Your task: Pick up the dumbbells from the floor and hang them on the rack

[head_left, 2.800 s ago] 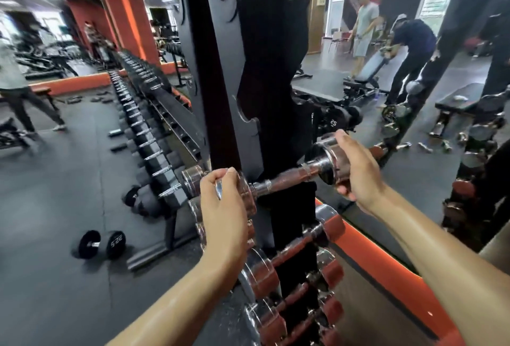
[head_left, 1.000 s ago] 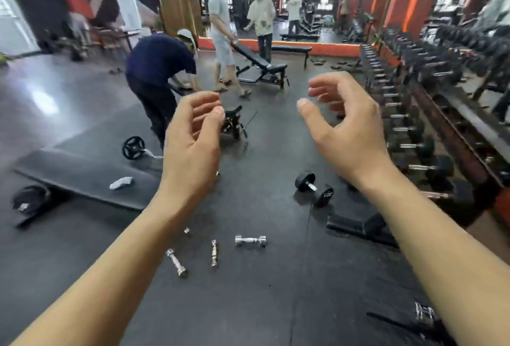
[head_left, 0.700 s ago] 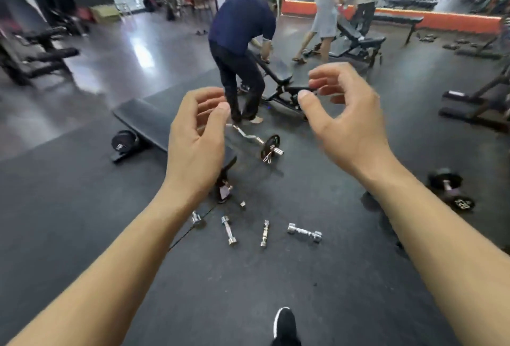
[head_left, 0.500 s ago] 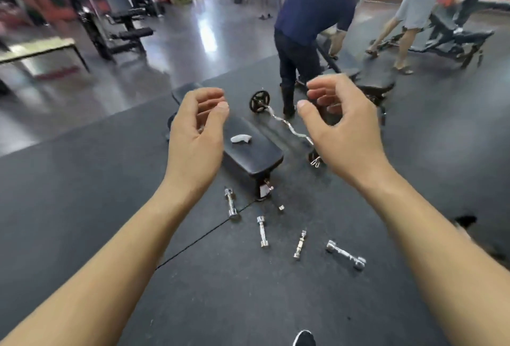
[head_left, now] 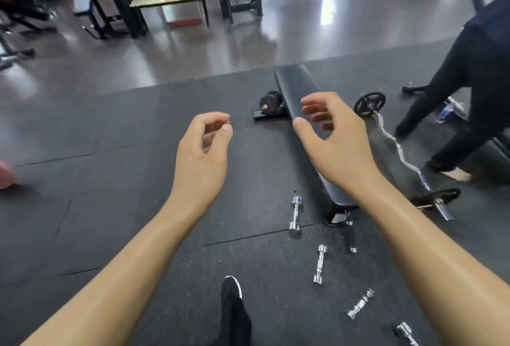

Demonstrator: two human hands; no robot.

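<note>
Head view, single entry. Left hand point(head_left: 202, 158): raised in front at mid-frame, fingers point(head_left: 214, 117) loosely curled toward the thumb, nothing held. Right hand point(head_left: 334, 144): raised alongside, thumb held apart from the loosely bent fingers, nothing held. Chrome dumbbells, four counted, all lying on the black rubber floor point(head_left: 110, 180) below and to the right of both hands, none touched. First dumbbell point(head_left: 295, 217): just beside the near end of the weight bench point(head_left: 292, 83), long axis running almost straight away from the person. Second dumbbell point(head_left: 319, 268): nearer the person, axis much the same, slightly tilted. Third dumbbell point(head_left: 360, 304): nearer again and further right, axis laid diagonally. Fourth dumbbell point(head_left: 405, 332): at the lower right edge, partly cut off. The whole row is judged to lie closer to the right hand, under the right forearm's line; a downward reach is needed, and the handles are best crossed by the fingers rather than followed lengthwise. The rack is not in view. Also noted: a curl bar point(head_left: 400, 152) beyond the bench, a black dumbbell marked 15 point(head_left: 269, 102), a bystander in dark clothes point(head_left: 469, 83), the person's own foot point(head_left: 234, 315).
</note>
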